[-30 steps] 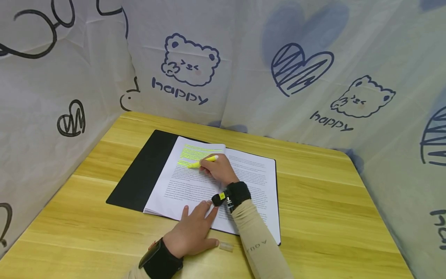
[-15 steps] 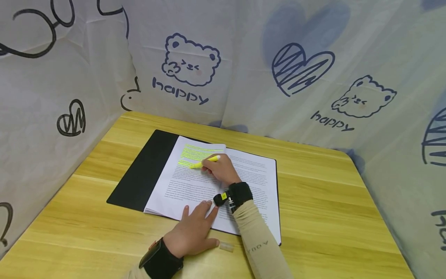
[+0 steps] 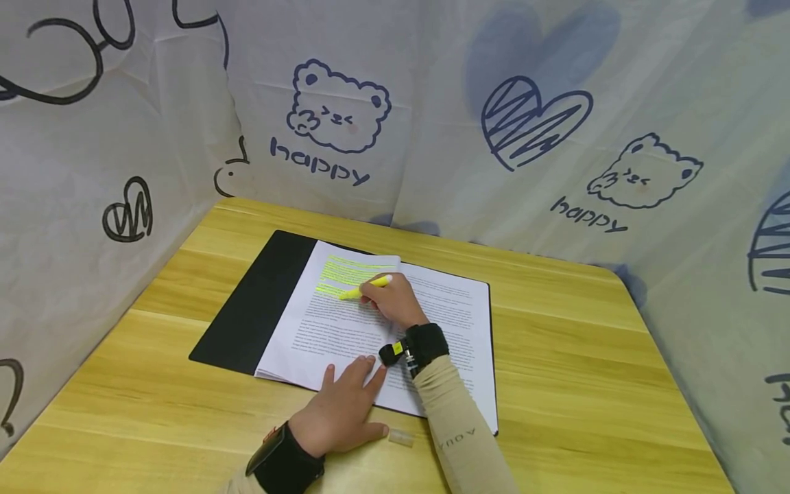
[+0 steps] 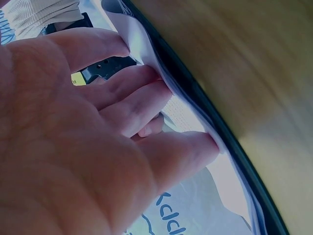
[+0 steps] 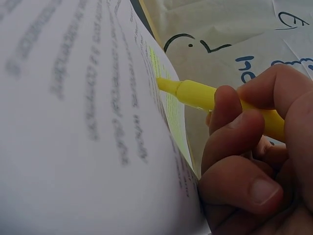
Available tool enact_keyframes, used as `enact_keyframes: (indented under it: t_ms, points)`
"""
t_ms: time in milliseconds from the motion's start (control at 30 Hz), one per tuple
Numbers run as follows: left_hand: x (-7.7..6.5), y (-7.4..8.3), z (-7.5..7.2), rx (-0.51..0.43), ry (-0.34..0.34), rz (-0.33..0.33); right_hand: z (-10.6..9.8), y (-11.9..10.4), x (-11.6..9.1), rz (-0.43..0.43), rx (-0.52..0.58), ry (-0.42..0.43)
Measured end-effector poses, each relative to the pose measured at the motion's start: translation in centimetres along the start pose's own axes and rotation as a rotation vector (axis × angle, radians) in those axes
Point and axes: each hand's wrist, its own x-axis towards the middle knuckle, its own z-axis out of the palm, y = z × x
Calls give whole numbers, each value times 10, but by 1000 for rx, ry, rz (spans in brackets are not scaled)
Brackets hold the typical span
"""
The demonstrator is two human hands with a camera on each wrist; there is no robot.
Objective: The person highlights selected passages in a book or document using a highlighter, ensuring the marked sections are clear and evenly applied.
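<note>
Over page (image 3: pixel 336 337), right fingers (image 5: pixel 232 139) gripping highlighter (image 5: pixel 196 94)

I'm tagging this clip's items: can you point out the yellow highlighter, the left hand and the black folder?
Yellow highlighter (image 5: pixel 196 95): right wrist view, on its barrel.
Left hand (image 3: pixel 336 414): head view, on its back.
Black folder (image 3: pixel 254 303): head view, on its bare cover flap.
</note>
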Motion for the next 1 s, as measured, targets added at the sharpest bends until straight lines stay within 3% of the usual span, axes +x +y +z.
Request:
enact_keyframes:
  t_ms: [467, 1000]
  points:
    - [0, 0, 1, -9, -8, -6, -2, 2, -1, 34, -13, 33]
    - [2, -2, 1, -19, -20, -13, -6, 3, 0, 16, -40, 64]
